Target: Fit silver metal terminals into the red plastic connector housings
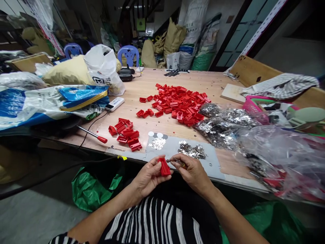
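My left hand [149,176] is closed around a red plastic box-shaped part [165,167], its hollow side turned up. In my right hand [192,171] is a slim hand tool [182,164] with a yellowish handle, its kind partly hidden by the fingers. The tool's tip meets the upper right edge of the red part, where a small dark metal piece seems to show. Just beyond my hands lies a grey mat [213,159]. On it are a heap of small bright silvery pieces [157,143] and a heap of darker metal clips [194,150].
A large pile of red parts [177,101] covers the table's middle, with a smaller group [126,134] nearer on the left. Bags of metal pieces [218,130] and a clear plastic bag [281,152] lie right. A red-tipped lever [101,139] juts out at left.
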`<state>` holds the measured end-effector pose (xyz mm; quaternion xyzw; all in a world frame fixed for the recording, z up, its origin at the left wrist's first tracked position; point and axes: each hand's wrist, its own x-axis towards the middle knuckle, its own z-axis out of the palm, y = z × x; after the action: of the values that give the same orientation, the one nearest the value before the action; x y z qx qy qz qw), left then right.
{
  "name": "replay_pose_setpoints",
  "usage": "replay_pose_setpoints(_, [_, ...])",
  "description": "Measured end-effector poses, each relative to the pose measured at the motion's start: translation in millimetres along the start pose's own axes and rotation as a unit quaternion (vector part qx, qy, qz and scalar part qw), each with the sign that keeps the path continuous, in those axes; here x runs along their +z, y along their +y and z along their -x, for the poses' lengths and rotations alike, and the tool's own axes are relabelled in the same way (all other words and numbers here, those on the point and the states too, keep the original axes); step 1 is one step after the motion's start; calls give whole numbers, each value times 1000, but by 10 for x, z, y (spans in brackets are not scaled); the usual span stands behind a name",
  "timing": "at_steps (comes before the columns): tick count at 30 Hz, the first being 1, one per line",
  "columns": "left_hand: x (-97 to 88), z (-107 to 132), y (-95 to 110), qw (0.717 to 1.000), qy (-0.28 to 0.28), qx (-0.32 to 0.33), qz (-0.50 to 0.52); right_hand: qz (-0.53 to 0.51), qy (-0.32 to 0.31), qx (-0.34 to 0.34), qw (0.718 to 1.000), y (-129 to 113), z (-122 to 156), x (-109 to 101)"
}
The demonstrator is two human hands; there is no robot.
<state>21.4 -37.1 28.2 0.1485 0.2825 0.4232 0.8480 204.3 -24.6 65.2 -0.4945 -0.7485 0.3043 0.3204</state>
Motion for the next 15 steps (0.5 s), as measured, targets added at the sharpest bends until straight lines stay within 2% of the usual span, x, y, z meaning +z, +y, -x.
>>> replay_pose_setpoints(4, [-15,-15,10,994,5,90,-63,8,14,7,1000,-67,76,-37])
replay_pose_setpoints(8, [-62,-40,-2,959,21,206,-195,23,4,22,999,-94,158,-33])
replay_pose_setpoints(11, [-97,-35,-12,915,19,260,-307,24,-5,33,999,-88,187,0])
replay_pose_setpoints(15, [-119,-6,-14,824,29,347,-446,21,-16,42,999,-74,183,53])
